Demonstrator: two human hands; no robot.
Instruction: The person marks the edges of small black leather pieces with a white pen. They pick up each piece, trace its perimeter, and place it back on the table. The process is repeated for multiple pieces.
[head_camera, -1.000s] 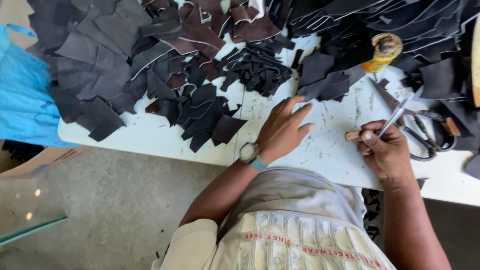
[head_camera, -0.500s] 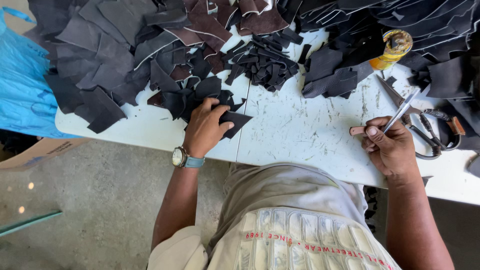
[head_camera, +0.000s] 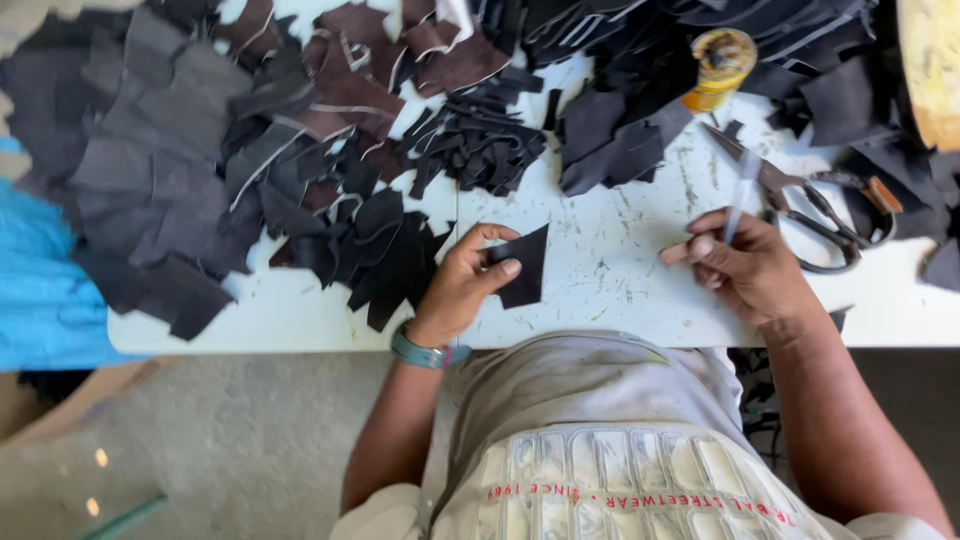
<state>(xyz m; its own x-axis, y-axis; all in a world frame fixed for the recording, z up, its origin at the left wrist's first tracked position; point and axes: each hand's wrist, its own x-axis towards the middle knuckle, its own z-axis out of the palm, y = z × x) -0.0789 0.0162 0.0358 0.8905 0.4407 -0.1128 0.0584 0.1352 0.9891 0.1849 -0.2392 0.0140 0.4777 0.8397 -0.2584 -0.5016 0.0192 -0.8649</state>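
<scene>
Lifted off the pile, the left hand (head_camera: 462, 283) now pinches a black piece (head_camera: 523, 266); the right hand (head_camera: 748, 266) grips a pen (head_camera: 741, 196). That thumb-only pinch could let it slip.

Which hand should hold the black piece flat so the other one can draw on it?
Probably the left hand: it already pinches the dark, roughly triangular leather piece just above the white table. The right hand is busy holding a thin silvery pen, off to the side.

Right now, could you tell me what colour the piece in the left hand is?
Black; the leather piece shows best in the head view.
</scene>
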